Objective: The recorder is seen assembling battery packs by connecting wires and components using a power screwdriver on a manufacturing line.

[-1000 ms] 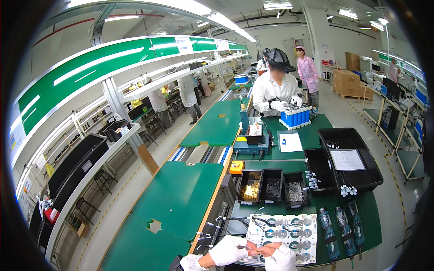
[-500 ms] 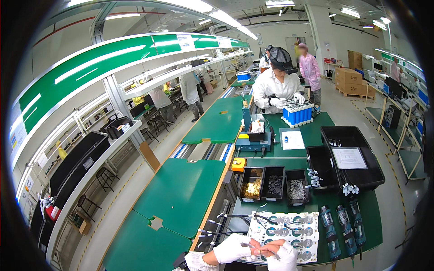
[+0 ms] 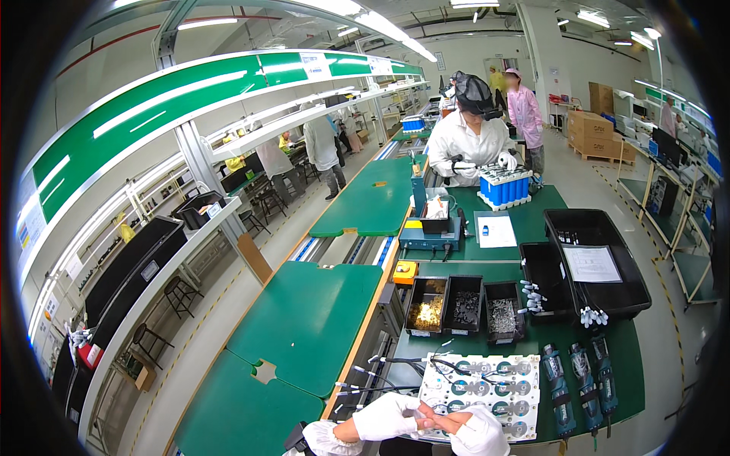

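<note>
My left hand [image 3: 389,417] and my right hand [image 3: 479,432] wear white gloves with bare fingertips. They meet fingertip to fingertip at the near edge of a white battery panel [image 3: 493,366]. Both are closed in a pinch; anything between the fingers is too small or hidden to name. Round grey-green discs and holes cover the panel, and black cables [image 3: 459,368] lie over its far side. More black leads with white ends [image 3: 366,372] spread out left of it, beyond my left hand.
Right of the panel lie several teal power screwdrivers [image 3: 559,391]. Behind it stand black bins of brass parts [image 3: 426,308], dark screws [image 3: 462,305] and silver screws [image 3: 503,318]. A large black tray [image 3: 635,292] holds paper. Across the bench, a person [image 3: 469,137] handles a blue battery pack [image 3: 505,191].
The whole view has shifted slightly. My hands stay pinched together in the same spot, with the right hand turned a little.
</note>
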The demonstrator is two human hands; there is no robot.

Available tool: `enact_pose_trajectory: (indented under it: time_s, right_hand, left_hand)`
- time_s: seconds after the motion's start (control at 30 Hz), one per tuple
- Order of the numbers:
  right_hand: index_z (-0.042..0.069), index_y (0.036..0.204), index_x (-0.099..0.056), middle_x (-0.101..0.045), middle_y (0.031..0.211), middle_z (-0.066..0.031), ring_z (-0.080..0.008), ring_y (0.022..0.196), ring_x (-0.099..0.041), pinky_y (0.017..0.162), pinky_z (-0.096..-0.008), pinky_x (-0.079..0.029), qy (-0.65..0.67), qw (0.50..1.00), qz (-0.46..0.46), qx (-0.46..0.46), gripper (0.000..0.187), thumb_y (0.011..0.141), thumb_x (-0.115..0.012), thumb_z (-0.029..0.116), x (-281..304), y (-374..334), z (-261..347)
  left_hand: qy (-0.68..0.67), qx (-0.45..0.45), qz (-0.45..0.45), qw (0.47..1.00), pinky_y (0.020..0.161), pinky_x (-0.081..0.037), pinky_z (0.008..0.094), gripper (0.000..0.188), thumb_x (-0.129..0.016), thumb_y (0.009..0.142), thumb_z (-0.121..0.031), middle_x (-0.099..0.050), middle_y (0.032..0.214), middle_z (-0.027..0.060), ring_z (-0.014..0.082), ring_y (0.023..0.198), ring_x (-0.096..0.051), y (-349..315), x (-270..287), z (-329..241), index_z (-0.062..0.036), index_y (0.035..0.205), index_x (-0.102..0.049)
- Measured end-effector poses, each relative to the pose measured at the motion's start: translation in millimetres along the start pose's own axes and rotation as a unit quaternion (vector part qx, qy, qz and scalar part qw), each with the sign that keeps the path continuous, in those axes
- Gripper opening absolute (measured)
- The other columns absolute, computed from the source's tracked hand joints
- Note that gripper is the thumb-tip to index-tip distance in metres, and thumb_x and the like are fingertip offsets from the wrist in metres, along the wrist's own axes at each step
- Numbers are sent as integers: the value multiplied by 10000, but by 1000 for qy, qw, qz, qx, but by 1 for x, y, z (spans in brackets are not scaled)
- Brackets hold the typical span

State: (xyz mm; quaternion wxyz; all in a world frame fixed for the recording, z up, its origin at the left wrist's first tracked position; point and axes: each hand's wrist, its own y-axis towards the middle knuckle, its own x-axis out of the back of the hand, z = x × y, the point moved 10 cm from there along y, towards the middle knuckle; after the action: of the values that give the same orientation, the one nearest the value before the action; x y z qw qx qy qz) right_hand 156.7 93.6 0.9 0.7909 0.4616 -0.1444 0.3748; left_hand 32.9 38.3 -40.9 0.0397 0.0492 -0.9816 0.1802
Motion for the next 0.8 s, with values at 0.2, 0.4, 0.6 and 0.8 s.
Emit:
enact_pose_trajectory:
  time_s: [0.2,0.4,0.6,0.8]
  right_hand:
    - [93,1030,-727,-713,910,-92,-281,807,-672,694,-378,-521,47,998,15,35,240,814,-636,43,3,-5,6]
    - [44,937,-683,-648,880,-99,-294,783,-638,721,-385,-523,8,999,-6,49,177,771,-744,39,5,15,11]
    - [34,967,-638,-648,904,-144,-330,831,-636,749,-396,-513,96,988,-18,-120,140,837,-691,28,8,22,-27]
    - [52,972,-627,-631,901,-91,-279,747,-606,731,-383,-487,22,997,48,-62,150,822,-624,43,-6,21,-17]
  left_hand:
    - [-38,3,33,999,699,-541,252,284,-707,933,-187,-711,868,80,113,756,-658,5,-9,19,47,1092,-683]
    - [-108,-7,-91,990,697,-532,255,181,-708,903,-115,-709,883,77,107,774,-641,-6,6,33,32,1007,-714]
    - [-39,-99,-162,981,662,-517,265,47,-679,896,-16,-661,851,63,110,725,-619,-19,30,24,19,874,-657]
    - [246,-238,-153,927,715,-567,308,147,-679,823,53,-685,996,89,214,824,-684,-33,23,-10,-63,903,-641]
